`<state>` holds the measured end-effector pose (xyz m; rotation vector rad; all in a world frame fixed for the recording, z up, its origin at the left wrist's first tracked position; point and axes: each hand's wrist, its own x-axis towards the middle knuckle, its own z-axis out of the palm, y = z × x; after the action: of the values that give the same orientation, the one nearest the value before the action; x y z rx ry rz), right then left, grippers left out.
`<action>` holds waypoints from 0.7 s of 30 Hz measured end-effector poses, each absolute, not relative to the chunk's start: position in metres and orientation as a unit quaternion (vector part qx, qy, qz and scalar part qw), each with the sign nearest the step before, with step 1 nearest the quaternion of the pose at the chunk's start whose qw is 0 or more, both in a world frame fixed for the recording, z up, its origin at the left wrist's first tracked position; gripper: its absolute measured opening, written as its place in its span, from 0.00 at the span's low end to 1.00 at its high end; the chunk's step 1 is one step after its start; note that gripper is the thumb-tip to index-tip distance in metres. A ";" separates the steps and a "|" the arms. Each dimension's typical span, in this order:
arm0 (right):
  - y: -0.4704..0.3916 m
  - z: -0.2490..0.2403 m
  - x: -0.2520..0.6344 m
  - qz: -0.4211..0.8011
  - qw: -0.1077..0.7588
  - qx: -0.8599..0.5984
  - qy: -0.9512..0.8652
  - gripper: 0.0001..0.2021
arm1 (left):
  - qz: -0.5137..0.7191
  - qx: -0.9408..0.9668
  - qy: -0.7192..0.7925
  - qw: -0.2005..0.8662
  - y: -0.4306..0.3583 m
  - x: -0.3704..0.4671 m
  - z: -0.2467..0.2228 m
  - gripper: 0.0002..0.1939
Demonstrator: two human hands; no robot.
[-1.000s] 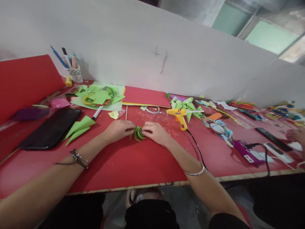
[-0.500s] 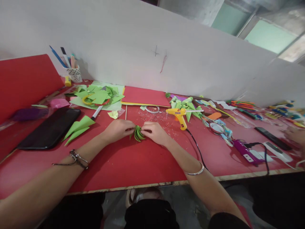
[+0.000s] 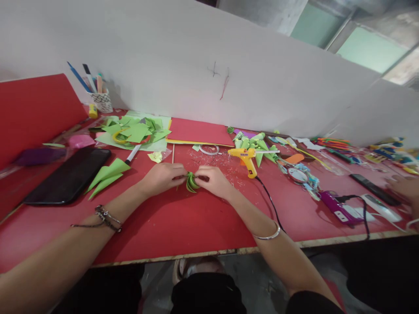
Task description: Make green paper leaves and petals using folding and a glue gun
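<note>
Between my two hands is a small green paper piece [image 3: 192, 183] with several curved, layered strips, held just above the red tabletop [image 3: 170, 226]. My left hand [image 3: 165, 178] pinches its left side with thumb and fingertips. On the other side my right hand [image 3: 214, 181] is closed on its right edge, fingers bent. A thin stick [image 3: 173, 153] lies behind my left hand, its lower part hidden by the fingers. To the right of my right hand rests a yellow glue gun [image 3: 248, 162] with a clear glue stick in its back.
Green paper cut-outs [image 3: 139, 131] lie at the back left, near a red sheet [image 3: 201, 131]. A black tablet-like slab [image 3: 68, 176] lies at left. A purple power strip [image 3: 340, 207] and another person's hand [image 3: 402, 187] are at right.
The green paper piece has turned slightly between my fingertips, so its strips show at a different angle. My hands stay in nearly the same place.
</note>
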<state>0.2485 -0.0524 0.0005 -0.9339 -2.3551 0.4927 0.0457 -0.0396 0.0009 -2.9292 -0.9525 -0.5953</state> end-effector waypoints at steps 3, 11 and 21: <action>-0.052 0.000 0.249 0.166 0.270 -0.360 -0.877 0.06 | -0.227 -0.923 -0.309 -0.018 -0.041 0.046 0.000 0.08; -0.053 -0.001 0.251 0.134 0.312 -0.353 -0.872 0.07 | -0.277 -0.909 -0.312 0.000 -0.042 0.047 -0.003 0.08; -0.056 0.000 0.249 0.124 0.326 -0.350 -0.869 0.07 | -0.300 -0.894 -0.330 0.043 -0.045 0.048 -0.001 0.08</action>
<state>0.2489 -0.0556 -0.0003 -0.9171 -2.2773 0.3258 0.0479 -0.0452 -0.0011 -2.7341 -1.0091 -0.9183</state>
